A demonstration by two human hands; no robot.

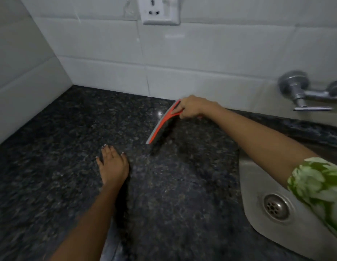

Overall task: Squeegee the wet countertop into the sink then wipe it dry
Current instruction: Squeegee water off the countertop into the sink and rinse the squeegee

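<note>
Speckled granite countertop (50,185) under curved orange squeegee (163,121).

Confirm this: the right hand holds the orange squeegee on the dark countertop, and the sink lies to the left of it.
Not quite. The head view shows the sink to the right of the orange squeegee, not the left. The right hand does hold it on the dark countertop.

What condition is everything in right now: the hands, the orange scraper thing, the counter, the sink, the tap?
Right hand: grips the squeegee handle.
Squeegee: tilted, blade down toward the countertop; contact unclear.
Left hand: fingers straight, resting flat on the countertop.
Countertop: dark granite; wetness hard to tell.
Sink: no standing water seen, drain open.
Tap: no water running.
</note>
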